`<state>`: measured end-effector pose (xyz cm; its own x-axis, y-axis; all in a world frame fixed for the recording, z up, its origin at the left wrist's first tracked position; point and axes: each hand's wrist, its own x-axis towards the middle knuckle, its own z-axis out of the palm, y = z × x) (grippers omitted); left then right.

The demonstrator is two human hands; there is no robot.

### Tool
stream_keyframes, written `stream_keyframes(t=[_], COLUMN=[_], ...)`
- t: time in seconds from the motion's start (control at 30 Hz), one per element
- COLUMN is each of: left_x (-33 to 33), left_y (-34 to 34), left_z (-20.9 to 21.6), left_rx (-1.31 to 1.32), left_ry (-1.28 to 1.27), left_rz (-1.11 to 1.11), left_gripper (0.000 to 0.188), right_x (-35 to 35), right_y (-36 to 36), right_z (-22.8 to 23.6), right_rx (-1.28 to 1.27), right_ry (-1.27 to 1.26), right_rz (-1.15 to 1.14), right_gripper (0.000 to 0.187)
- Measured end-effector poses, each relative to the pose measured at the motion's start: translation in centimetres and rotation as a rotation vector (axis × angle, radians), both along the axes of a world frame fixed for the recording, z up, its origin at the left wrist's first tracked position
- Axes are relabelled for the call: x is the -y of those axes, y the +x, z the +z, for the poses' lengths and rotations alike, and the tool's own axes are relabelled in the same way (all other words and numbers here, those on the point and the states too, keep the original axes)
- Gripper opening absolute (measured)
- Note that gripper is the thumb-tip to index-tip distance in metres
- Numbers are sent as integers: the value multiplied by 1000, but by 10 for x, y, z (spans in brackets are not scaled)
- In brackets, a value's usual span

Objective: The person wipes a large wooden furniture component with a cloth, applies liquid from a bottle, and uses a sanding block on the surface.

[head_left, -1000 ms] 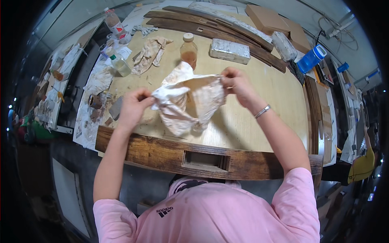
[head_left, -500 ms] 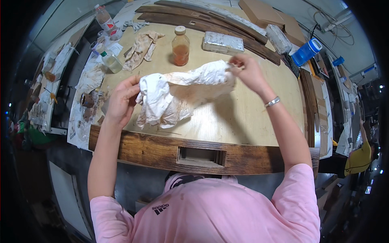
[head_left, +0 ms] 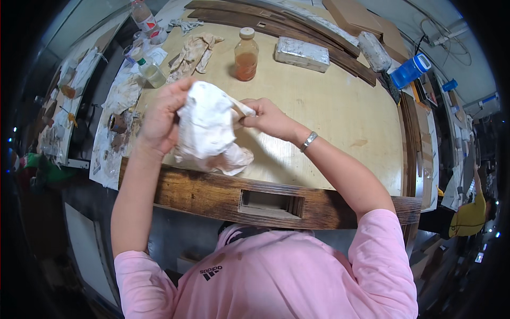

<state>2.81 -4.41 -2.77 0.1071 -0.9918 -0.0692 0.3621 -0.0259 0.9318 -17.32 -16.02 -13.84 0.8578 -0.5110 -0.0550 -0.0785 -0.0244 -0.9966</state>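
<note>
A crumpled white rag [head_left: 206, 125] with brownish stains hangs between my two hands above the table's near left part. My left hand [head_left: 163, 118] grips its upper left edge, fingers closed over the cloth. With the fingertips pinched, my right hand [head_left: 268, 119] holds the rag's right edge. Below it, along the near table edge, lies a dark brown wooden board [head_left: 212, 195] with a rectangular cutout [head_left: 271, 203]. Beyond the rag stands a capped clear bottle [head_left: 246, 56] with orange-brown liquid.
A whitish wrapped block [head_left: 302, 53] and several dark wooden strips [head_left: 239, 16] lie at the far side. A tan stained cloth [head_left: 194, 53] and a green-capped bottle [head_left: 151, 73] sit far left. At far right is a blue container [head_left: 410, 70]. Another person [head_left: 469, 217] stands right.
My right hand has moved left and nearer, toward my left hand. The rag, stretched out sideways before, is now gathered and folded between them.
</note>
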Motion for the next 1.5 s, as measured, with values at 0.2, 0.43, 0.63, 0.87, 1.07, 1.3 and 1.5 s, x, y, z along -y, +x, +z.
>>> stream_keyframes(t=[0.2, 0.43, 0.63, 0.87, 1.07, 1.3, 1.5], left_x=[10, -13, -11, -9, 2, -7, -17], left_y=[72, -19, 20, 20, 18, 7, -17], left_z=[-25, -47, -66, -62, -54, -53, -53], left_rx=[733, 747, 304, 263, 423, 924, 146], left_ry=[25, -117, 89, 79, 133, -192, 55], left_rz=[198, -164, -178, -190, -283, -9, -222], left_gripper=[34, 49, 23, 24, 30, 63, 48], right_x=[-8, -9, 28, 33, 1, 2, 4], right_y=[-15, -16, -50, -52, -9, -7, 14], right_z=[31, 51, 56, 61, 55, 56, 42], right_rx=[-98, 315, 139, -262, -24, 367, 599], right_ry=[578, 983, 620, -517, -527, 719, 965], right_rz=[-179, -233, -476, -458, 39, -84, 15], right_gripper=[28, 26, 26, 36, 27, 10, 37])
